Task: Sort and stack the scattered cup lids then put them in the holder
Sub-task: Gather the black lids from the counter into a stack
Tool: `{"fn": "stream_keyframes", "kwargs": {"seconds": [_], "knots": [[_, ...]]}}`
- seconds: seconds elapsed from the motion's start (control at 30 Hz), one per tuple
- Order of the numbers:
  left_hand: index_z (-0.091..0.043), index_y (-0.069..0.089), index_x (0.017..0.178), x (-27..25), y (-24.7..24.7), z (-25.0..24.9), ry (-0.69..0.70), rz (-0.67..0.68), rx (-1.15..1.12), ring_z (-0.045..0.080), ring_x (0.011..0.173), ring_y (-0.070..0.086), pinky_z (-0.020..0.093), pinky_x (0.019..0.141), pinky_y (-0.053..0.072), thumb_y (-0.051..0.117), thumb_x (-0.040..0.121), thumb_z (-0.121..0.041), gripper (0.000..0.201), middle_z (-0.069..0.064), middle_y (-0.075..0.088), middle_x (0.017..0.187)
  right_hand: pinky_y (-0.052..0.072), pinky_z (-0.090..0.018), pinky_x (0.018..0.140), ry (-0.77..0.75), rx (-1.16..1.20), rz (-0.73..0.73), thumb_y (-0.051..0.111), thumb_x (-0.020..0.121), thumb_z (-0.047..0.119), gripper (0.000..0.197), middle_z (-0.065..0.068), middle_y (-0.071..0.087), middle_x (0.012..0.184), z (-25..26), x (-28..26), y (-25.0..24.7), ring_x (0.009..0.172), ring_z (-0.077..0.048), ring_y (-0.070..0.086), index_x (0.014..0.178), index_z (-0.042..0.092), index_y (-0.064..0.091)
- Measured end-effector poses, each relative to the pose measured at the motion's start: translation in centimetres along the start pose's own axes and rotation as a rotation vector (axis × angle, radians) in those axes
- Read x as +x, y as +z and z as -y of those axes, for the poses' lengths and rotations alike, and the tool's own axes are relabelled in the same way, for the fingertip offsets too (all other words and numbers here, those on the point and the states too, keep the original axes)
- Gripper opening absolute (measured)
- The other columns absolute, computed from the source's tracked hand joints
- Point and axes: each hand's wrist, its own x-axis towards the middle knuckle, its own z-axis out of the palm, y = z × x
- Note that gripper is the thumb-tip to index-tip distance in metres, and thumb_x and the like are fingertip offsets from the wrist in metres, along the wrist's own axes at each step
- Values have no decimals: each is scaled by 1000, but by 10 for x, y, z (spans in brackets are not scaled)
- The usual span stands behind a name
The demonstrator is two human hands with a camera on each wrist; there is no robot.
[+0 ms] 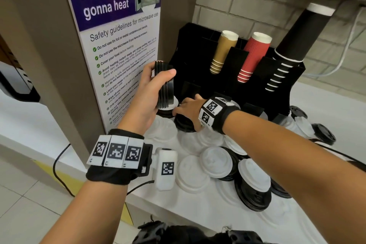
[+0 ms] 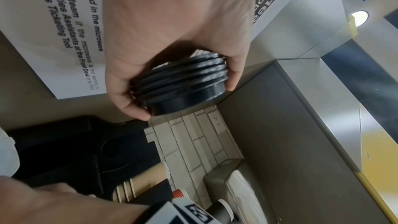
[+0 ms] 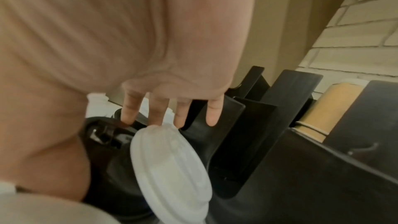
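My left hand [image 1: 163, 77] grips a stack of several black lids [image 1: 167, 93] on edge, lifted above the counter just left of the black holder [image 1: 190, 45]; the left wrist view shows thumb and fingers curled round this stack [image 2: 183, 83]. My right hand [image 1: 186, 105] reaches down at the holder's foot, over a black lid pile [image 1: 184, 125]. Its fingers [image 3: 155, 120] are straight and spread. One fingertip touches a black lid [image 3: 107, 134], and a tilted white lid [image 3: 172, 168] leans under another. More white lids [image 1: 192, 174] and black lids [image 1: 253, 198] lie scattered on the counter.
The holder's slots carry brown cups [image 1: 223, 51], red cups [image 1: 253, 55] and black cups [image 1: 293, 45]. A pillar with a microwave poster [image 1: 122, 45] stands close on the left. The white counter's front edge [image 1: 158, 204] runs below the lids. A brick wall [image 1: 247, 6] is behind.
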Motion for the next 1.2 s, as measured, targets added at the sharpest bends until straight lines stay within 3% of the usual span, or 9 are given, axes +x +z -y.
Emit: {"fn": "stream_keyframes", "kwargs": {"seconds": [0.17, 0.33, 0.47, 0.6, 0.7, 0.8, 0.9, 1.03, 1.2], "knots": [[-29, 57, 100, -1, 0, 0, -4, 7, 2, 11, 79, 63, 30, 67, 49, 67, 74, -36, 29, -12, 66, 79, 26, -52, 99, -15, -51, -35, 73, 74, 23, 66, -3, 50, 132, 4, 3, 1, 125, -30, 34, 130, 30, 40], [-27, 56, 102, -1, -3, 0, 12, 3, 6, 7, 73, 66, 26, 57, 51, 65, 76, -34, 29, -14, 67, 76, 30, -47, 97, 13, 42, -68, 80, 60, 22, 86, 1, 51, 129, -2, -4, -18, 121, -25, 37, 133, 32, 34], [-26, 54, 103, 1, -4, -1, 12, 6, -30, 6, 72, 65, 23, 58, 51, 65, 77, -32, 29, -13, 66, 77, 48, -42, 92, -8, 646, -221, 82, 62, 19, 79, -3, 56, 120, -22, -29, -32, 109, -23, 55, 127, 27, 36], [-30, 59, 107, -1, -1, 2, -22, 36, -15, 6, 83, 66, 22, 63, 51, 66, 75, -36, 33, -12, 67, 86, 54, -35, 85, -7, 1241, -406, 77, 77, 12, 65, -9, 58, 119, -29, -55, -31, 104, -27, 62, 127, 20, 37], [-30, 59, 109, -4, 4, 7, -42, 8, -2, 11, 93, 65, 28, 71, 51, 65, 76, -38, 35, -7, 68, 97, 53, -31, 77, 26, 1576, -503, 69, 87, 24, 50, -3, 64, 110, -25, -70, -28, 101, -19, 65, 128, 29, 42], [-27, 58, 119, -6, 6, 11, -57, -11, 27, 23, 114, 62, 42, 87, 53, 65, 75, -41, 47, 4, 65, 119, 55, -32, 75, -49, 1828, -532, 56, 95, 33, 37, -6, 62, 108, -14, -82, -23, 94, -20, 65, 129, 35, 44], [-27, 55, 127, -10, 7, 15, -102, 31, 39, 26, 119, 60, 53, 98, 48, 66, 76, -43, 54, 7, 63, 127, 55, -36, 77, -147, 1880, -543, 51, 92, 38, 36, -6, 58, 112, -1, -97, -21, 95, -24, 63, 127, 43, 46], [-30, 56, 125, -12, 12, 17, -141, 68, 1, 26, 116, 63, 48, 91, 52, 66, 77, -43, 51, 7, 66, 122, 54, -45, 92, -217, 1735, -625, 59, 87, 25, 46, -9, 56, 121, 11, -112, -20, 108, -24, 63, 128, 44, 47], [-28, 55, 128, -11, 17, 16, -158, 92, -51, 30, 115, 63, 46, 86, 53, 68, 78, -47, 56, 12, 62, 128, 54, -40, 93, -232, 1633, -698, 63, 88, 1, 56, -11, 51, 130, 13, -122, -22, 114, -26, 60, 132, 31, 44]]}}
